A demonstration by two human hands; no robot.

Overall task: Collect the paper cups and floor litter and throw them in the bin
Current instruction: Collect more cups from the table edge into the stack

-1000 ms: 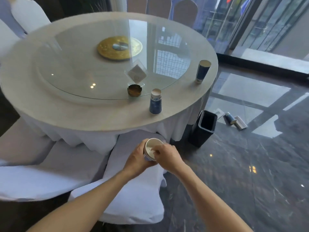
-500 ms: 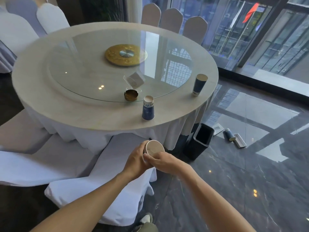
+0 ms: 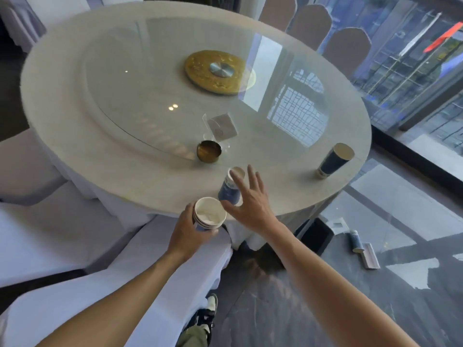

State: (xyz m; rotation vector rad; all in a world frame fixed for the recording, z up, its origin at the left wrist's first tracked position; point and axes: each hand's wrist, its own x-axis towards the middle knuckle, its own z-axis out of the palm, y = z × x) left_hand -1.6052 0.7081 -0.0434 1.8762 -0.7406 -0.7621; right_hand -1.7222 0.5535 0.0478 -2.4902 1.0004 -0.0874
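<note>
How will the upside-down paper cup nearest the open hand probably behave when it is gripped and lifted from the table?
The blue paper cup is probably light and thin-walled, so a hard squeeze may crush it. Tall and narrow, near the table edge, it could tip if the right hand nudges it.

The glass turntable [image 3: 155, 78] is gleaming, mirroring the windows, on a matt pale bench [image 3: 62, 96]. Gold metal is shining at the hub [image 3: 215, 71] and small dish [image 3: 208, 151]. Paper cups [image 3: 209, 216] are looking smooth. White cloth chair covers [image 3: 125, 284] are draping softly; the dark floor [image 3: 350, 309] is glistening like polished stone.
</note>
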